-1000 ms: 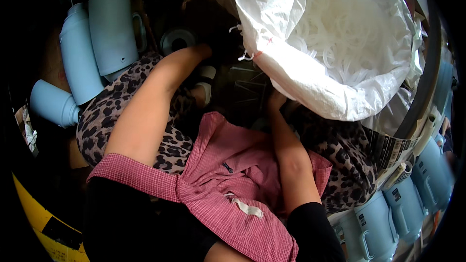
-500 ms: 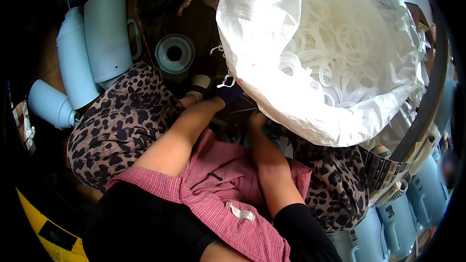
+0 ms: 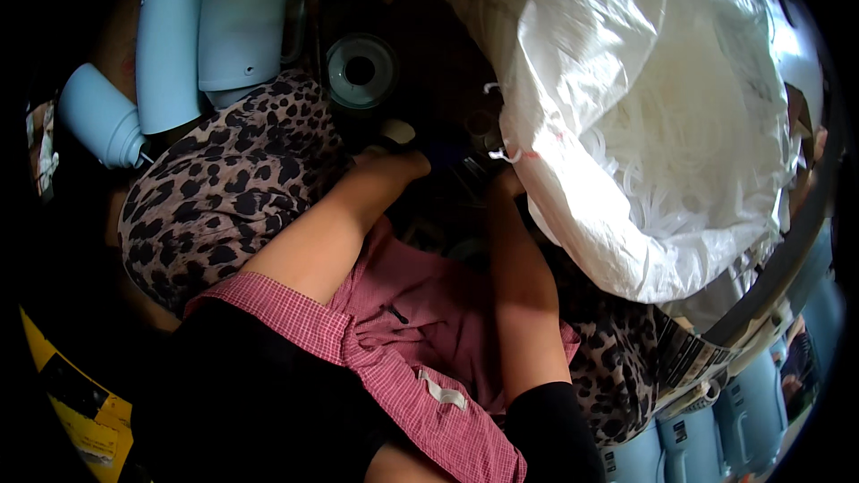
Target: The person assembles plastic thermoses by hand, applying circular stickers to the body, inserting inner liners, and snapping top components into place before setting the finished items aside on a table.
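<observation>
Reaching down between my knees, my left hand [image 3: 440, 156] wears a dark blue covering, perhaps a glove, and fades into shadow. Its fingers do not show. Close by on the right, my right hand [image 3: 508, 182] is dim and partly lost beside the sack's edge, so its fingers cannot be made out. Thin light-coloured rods [image 3: 472, 168] lie between the two hands; whether either hand touches them is unclear. A large white woven sack [image 3: 573, 188] stands open at the right, holding many translucent white rings [image 3: 667, 174].
Light blue jug-shaped casings [image 3: 246, 27] lie at the far left, with a smaller blue casing [image 3: 94, 112] below them. A round blue part with a dark centre hole [image 3: 379, 89] sits beyond my left hand. More blue jugs [image 3: 750, 411] stand lower right. A yellow-and-black edge [image 3: 107, 420] is lower left.
The whole view has shifted: the casings at left sit higher, and the sack sits farther right and lower. Both hands remain down between my knees, appearing slightly farther right in the picture.
</observation>
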The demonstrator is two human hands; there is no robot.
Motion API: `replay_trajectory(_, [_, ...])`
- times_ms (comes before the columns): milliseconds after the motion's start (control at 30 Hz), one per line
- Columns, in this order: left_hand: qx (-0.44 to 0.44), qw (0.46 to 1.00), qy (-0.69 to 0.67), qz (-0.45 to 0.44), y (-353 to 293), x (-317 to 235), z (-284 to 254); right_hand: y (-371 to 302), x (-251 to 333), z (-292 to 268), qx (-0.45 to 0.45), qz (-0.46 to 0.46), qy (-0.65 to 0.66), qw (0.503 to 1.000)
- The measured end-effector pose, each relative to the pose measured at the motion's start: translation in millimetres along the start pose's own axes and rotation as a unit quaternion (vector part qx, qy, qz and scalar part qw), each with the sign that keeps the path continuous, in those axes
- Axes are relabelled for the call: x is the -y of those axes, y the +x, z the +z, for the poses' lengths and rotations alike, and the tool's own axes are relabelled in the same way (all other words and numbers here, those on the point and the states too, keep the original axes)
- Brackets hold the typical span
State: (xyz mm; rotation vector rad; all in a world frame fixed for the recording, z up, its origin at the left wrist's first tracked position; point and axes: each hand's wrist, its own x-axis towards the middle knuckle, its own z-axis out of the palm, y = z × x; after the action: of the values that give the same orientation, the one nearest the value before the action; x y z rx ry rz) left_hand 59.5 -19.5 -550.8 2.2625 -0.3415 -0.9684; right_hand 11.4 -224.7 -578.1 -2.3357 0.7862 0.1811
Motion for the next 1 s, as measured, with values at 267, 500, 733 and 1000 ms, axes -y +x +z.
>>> replay_trajectory(267, [0.105,0.994,-0.026,0.002,13.6,-9.6,-8.7,-5.0,-76.7,-19.4,-0.050,0.132,-0.021,0.990])
replay_trajectory(500, [0.024,0.999,-0.018,0.036,-17.1,-6.4,-25.5,-152.0,-52.7,-10.0,0.263,0.000,-0.393,0.881])
replay_trajectory(733, [0.067,0.988,0.068,0.119,-18.9,-93.6,6.7,-116.1,-186.3,-26.8,0.241,0.205,-0.160,0.935])
replay_trajectory(1000, [-0.101,0.994,-0.049,0.005,46.6,-106.6,59.7,-29.9,-192.2,-55.7,0.109,0.084,-0.043,0.990])
